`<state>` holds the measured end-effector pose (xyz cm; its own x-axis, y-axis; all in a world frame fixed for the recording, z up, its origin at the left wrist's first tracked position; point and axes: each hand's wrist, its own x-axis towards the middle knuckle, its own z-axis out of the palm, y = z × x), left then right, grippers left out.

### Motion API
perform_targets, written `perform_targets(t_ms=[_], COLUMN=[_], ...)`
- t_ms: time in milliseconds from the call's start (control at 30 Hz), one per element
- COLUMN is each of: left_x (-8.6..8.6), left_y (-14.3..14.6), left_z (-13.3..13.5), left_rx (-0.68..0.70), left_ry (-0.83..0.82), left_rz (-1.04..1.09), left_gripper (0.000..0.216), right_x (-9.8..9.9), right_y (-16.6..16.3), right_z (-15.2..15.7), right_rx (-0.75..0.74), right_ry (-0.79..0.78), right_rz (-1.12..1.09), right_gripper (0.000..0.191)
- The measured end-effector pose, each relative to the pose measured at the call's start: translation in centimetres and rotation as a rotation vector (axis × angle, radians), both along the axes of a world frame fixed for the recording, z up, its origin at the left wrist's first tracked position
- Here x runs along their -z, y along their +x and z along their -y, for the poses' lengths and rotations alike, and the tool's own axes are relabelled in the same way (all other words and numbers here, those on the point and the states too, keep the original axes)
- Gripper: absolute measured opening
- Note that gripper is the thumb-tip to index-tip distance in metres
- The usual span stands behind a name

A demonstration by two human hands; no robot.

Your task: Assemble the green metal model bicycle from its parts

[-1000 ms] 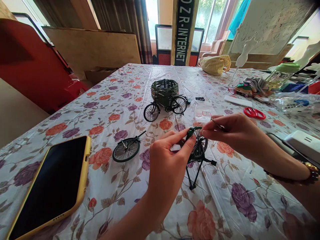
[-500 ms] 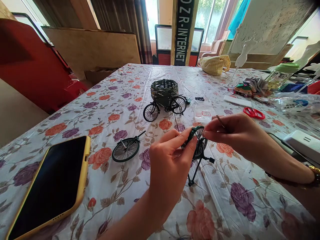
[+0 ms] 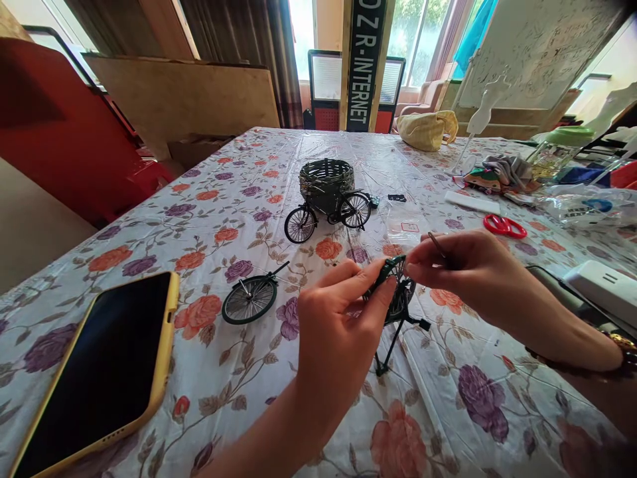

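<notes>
My left hand (image 3: 339,332) is closed around the top of a small model bicycle (image 3: 398,299), pinching its dark green frame between thumb and fingers, with the spoked wheel and thin black stand hanging below. It is held just above the cloth. My right hand (image 3: 472,279) is nearly closed too, reaching in from the right with its fingertips just beside the wheel, and pinches a thin metal rod (image 3: 438,244) that angles up past my fingers. A beaded bracelet (image 3: 628,355) sits on that wrist.

A loose wheel (image 3: 249,300) lies left of my hands, and beyond it stands a finished model bicycle (image 3: 328,216) with a woven basket (image 3: 326,178). A phone (image 3: 94,358) in a yellow case lies face up at the near left, red scissors (image 3: 504,227) lie to the right, and a white box (image 3: 604,287) sits by the right edge. All of it is on a floral plastic tablecloth (image 3: 318,411). Past the table are a red panel (image 3: 60,113), a wooden board (image 3: 174,93), a black sign (image 3: 361,66) and bright windows (image 3: 423,40).
</notes>
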<state>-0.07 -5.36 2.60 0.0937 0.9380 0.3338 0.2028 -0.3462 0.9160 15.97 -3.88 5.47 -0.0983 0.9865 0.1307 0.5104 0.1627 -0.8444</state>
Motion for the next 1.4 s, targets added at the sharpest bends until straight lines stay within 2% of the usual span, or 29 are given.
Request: perform_targets(t_ms=[333, 533, 767, 933, 1133, 1300, 1400], left_x=[-0.44, -0.5, -0.13, -0.18, -0.34, -0.39, -0.31], left_y=[-0.08, 0.09, -0.03, -0.16, -0.26, -0.21, -0.28], left_z=[-0.09, -0.33, -0.84, -0.74, -0.64, -0.79, -0.99], left_rx=[0.001, -0.046, -0.138, -0.106, -0.104, -0.114, -0.098], left_ry=[0.0, -0.086, -0.081, -0.067, -0.024, -0.066, -0.128], left_rz=[0.01, 0.07, 0.025, 0.044, -0.034, -0.02, 0.01], left_gripper=[0.017, 0.021, 0.024, 0.021, 0.02, 0.022, 0.023], right_x=[-0.42, -0.23, 0.09, 0.0, -0.03, -0.27, -0.63], right_y=[-0.51, -0.23, -0.33, -0.44, -0.67, -0.4, 0.06], right_z=[0.44, -0.08, -0.04, 0.13, 0.4, 0.17, -0.12], right_rx=[0.053, -0.015, -0.047, -0.049, -0.067, -0.068, -0.122], right_ry=[0.049, 0.091, 0.111, 0.12, 0.094, 0.073, 0.065], right_rz=[0.115, 0.142, 0.125, 0.136, 0.103, 0.147, 0.222], right_gripper=[0.012, 0.017, 0.02, 0.017, 0.016, 0.018, 0.016])
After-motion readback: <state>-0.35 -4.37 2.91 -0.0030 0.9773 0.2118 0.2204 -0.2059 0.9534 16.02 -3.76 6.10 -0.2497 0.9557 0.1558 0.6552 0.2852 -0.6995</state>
